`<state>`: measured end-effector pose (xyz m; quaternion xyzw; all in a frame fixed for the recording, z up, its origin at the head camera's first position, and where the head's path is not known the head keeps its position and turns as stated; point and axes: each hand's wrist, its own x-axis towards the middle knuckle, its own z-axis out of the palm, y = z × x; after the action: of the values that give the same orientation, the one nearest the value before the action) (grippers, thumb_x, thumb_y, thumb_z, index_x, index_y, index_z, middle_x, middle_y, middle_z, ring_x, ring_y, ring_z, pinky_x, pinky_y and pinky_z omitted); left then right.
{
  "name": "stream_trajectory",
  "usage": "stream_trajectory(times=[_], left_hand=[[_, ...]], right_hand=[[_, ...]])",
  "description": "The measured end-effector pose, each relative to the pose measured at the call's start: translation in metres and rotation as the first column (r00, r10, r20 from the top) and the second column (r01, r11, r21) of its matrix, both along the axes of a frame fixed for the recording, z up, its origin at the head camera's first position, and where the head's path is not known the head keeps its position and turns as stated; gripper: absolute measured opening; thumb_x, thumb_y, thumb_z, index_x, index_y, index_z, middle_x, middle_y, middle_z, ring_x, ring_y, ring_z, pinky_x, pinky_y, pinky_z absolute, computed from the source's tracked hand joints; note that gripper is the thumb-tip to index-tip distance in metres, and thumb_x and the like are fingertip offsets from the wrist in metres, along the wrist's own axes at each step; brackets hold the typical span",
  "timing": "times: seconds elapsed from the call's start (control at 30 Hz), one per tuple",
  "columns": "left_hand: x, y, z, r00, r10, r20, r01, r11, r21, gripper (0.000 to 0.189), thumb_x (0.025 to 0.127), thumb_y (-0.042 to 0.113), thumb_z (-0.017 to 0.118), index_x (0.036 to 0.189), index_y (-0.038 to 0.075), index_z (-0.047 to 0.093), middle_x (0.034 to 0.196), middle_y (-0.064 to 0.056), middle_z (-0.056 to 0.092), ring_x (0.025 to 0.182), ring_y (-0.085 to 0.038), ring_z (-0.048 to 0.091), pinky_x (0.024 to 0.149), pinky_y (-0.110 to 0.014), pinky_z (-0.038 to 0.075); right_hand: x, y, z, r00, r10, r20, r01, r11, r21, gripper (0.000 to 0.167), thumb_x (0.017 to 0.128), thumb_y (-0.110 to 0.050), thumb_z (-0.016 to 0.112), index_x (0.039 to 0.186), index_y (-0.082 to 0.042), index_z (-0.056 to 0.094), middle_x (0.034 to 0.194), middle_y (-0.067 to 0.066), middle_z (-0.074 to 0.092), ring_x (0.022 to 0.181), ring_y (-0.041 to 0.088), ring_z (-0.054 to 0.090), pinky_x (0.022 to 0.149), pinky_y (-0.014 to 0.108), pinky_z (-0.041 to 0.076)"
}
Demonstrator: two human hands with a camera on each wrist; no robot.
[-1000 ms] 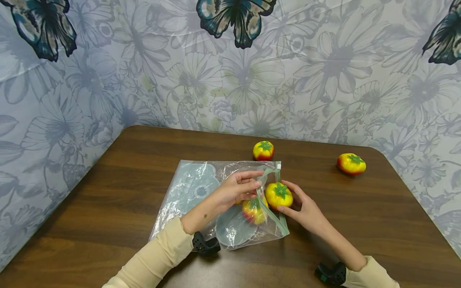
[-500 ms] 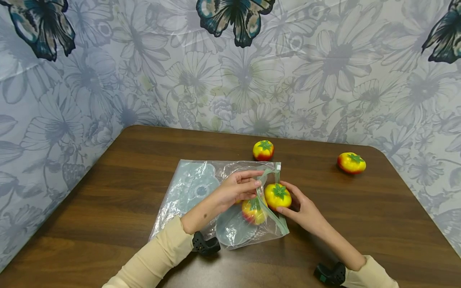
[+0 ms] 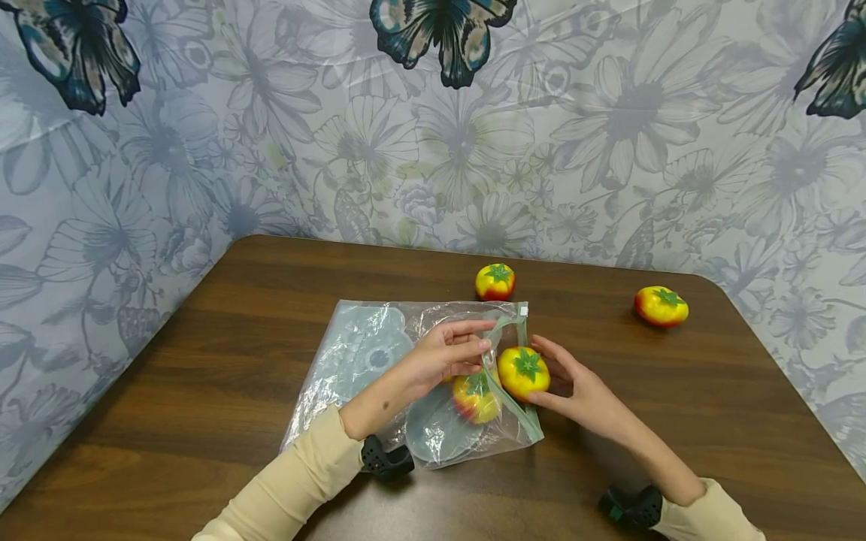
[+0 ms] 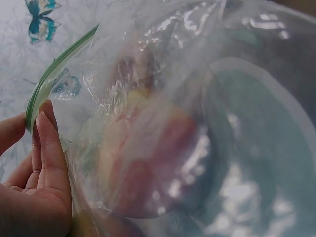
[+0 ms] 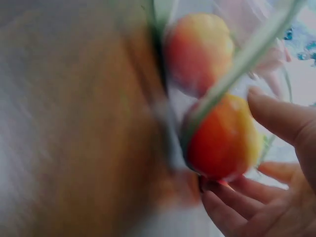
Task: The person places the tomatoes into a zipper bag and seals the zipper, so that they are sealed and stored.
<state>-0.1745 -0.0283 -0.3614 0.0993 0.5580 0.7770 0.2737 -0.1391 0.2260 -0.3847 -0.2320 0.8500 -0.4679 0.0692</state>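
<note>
In front of you, a smooth wood-grain table (image 3: 169, 421), blurred in the right wrist view, bears a crinkled, clear plastic bag (image 3: 321, 376) with pale blue-green patches. Your left hand (image 3: 449, 353) pinches its green-edged mouth. Your right hand (image 3: 578, 391) curves thumb and fingers round a glossy yellow fruit (image 3: 524, 373), green star on top, at that mouth. A yellow-red fruit (image 3: 476, 400) lies inside; your left hand mostly hides a yellow sliver (image 3: 447, 379) beside it. One round fruit (image 3: 495, 284) sits just behind the bag, one squat fruit (image 3: 661, 307) well right.
</note>
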Motion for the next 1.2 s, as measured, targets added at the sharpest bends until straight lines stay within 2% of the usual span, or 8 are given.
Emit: stream_trajectory(times=[0.13, 0.27, 0.5, 0.7, 1.0, 1.2], left_hand=[[0.0, 0.0, 0.0, 1.0, -0.001, -0.002, 0.001, 1.0, 0.004, 0.041, 0.092, 0.006, 0.059, 0.133, 0.001, 0.051, 0.083, -0.002, 0.058, 0.065, -0.01, 0.058, 0.069, -0.023, 0.054], [0.0, 0.0, -0.002, 1.0, 0.0, 0.002, 0.0, 1.0, 0.005, 0.042, 0.092, 0.006, 0.058, 0.133, 0.002, 0.051, 0.083, -0.003, 0.056, 0.065, -0.011, 0.058, 0.069, -0.023, 0.053], [0.0, 0.0, -0.002, 1.0, -0.002, 0.007, 0.002, 1.0, 0.01, 0.043, 0.092, 0.006, 0.058, 0.134, 0.003, 0.05, 0.085, -0.004, 0.055, 0.065, -0.011, 0.058, 0.069, -0.022, 0.053], [0.001, 0.0, -0.002, 1.0, -0.007, -0.017, 0.008, 1.0, 0.008, 0.042, 0.092, 0.006, 0.058, 0.133, 0.002, 0.05, 0.083, -0.003, 0.056, 0.065, -0.01, 0.058, 0.069, -0.022, 0.053], [-0.001, 0.001, 0.001, 1.0, 0.0, -0.013, 0.0, 1.0, -0.001, 0.041, 0.092, 0.006, 0.059, 0.132, 0.002, 0.052, 0.083, -0.002, 0.06, 0.066, -0.01, 0.058, 0.068, -0.022, 0.053], [0.001, 0.001, -0.001, 1.0, -0.005, -0.007, 0.005, 1.0, -0.011, 0.04, 0.092, 0.007, 0.059, 0.132, 0.003, 0.052, 0.085, -0.002, 0.06, 0.066, -0.011, 0.058, 0.07, -0.024, 0.054]], right_hand=[[-0.002, 0.009, 0.007, 0.998, 0.064, 0.012, -0.064, 0.998, 0.008, 0.082, 0.08, -0.012, 0.074, 0.146, -0.004, 0.026, 0.142, 0.023, 0.034, 0.119, 0.039, 0.045, 0.092, 0.045, 0.043], [-0.005, 0.013, 0.009, 0.996, 0.087, 0.015, -0.087, 0.996, 0.034, 0.076, 0.082, -0.013, 0.073, 0.144, -0.002, 0.03, 0.142, 0.022, 0.035, 0.118, 0.037, 0.047, 0.092, 0.044, 0.043], [-0.005, 0.014, 0.01, 0.998, 0.066, 0.015, -0.067, 0.994, 0.082, 0.066, 0.083, -0.012, 0.072, 0.139, 0.002, 0.039, 0.137, 0.02, 0.043, 0.114, 0.035, 0.051, 0.09, 0.042, 0.045], [-0.004, 0.012, 0.007, 0.999, 0.03, 0.02, -0.032, 0.993, 0.115, 0.063, 0.083, -0.014, 0.071, 0.137, 0.001, 0.043, 0.133, 0.022, 0.047, 0.111, 0.034, 0.054, 0.089, 0.041, 0.047], [-0.007, 0.008, 0.005, 1.0, 0.026, 0.016, -0.028, 0.995, 0.092, 0.063, 0.082, -0.014, 0.072, 0.137, 0.0, 0.045, 0.132, 0.019, 0.049, 0.11, 0.031, 0.055, 0.088, 0.037, 0.047], [-0.002, 0.005, 0.0, 1.0, 0.024, 0.016, -0.024, 0.998, 0.05, 0.061, 0.083, -0.015, 0.071, 0.135, 0.003, 0.045, 0.129, 0.023, 0.05, 0.107, 0.033, 0.057, 0.084, 0.036, 0.05]])
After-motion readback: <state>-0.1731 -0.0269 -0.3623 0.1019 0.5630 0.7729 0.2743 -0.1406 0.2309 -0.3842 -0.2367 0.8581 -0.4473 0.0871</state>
